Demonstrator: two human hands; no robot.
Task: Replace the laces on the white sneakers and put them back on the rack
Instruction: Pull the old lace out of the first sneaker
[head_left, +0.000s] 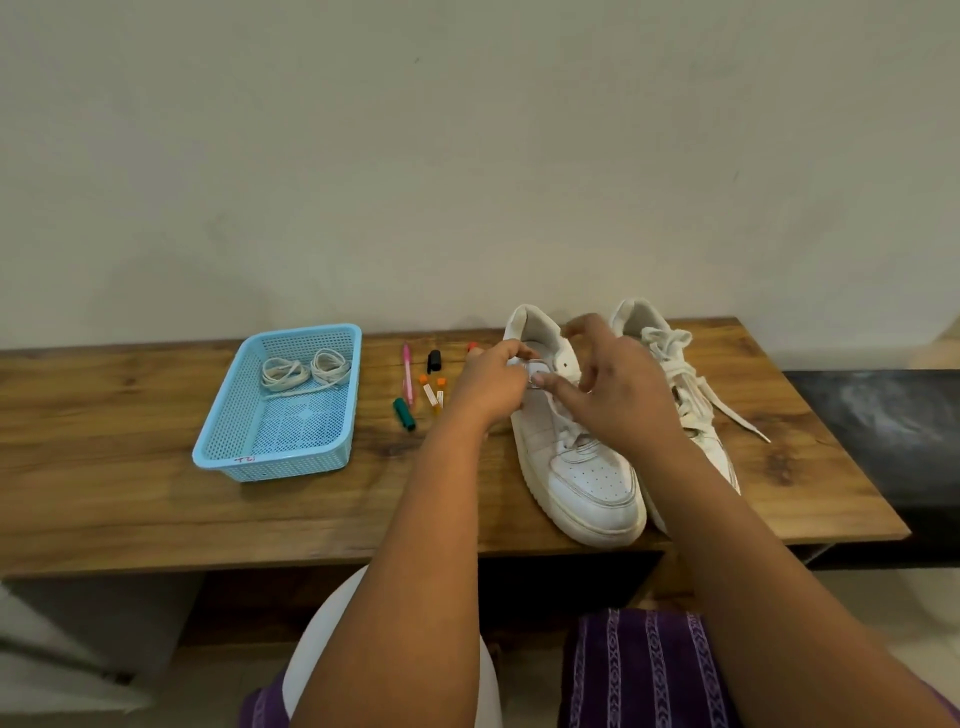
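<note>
Two white sneakers are stood side by side on the wooden bench (156, 499), toes toward the viewer. The left sneaker (576, 462) is worked at its upper eyelets: a white lace (535, 366) appears to be pinched by the left hand (491, 384), while the right hand (618, 389) is curled over the tongue (grip unclear). The right sneaker (691, 395) is loosely laced. Coiled spare laces (306, 370) are held in the blue basket (270, 462).
</note>
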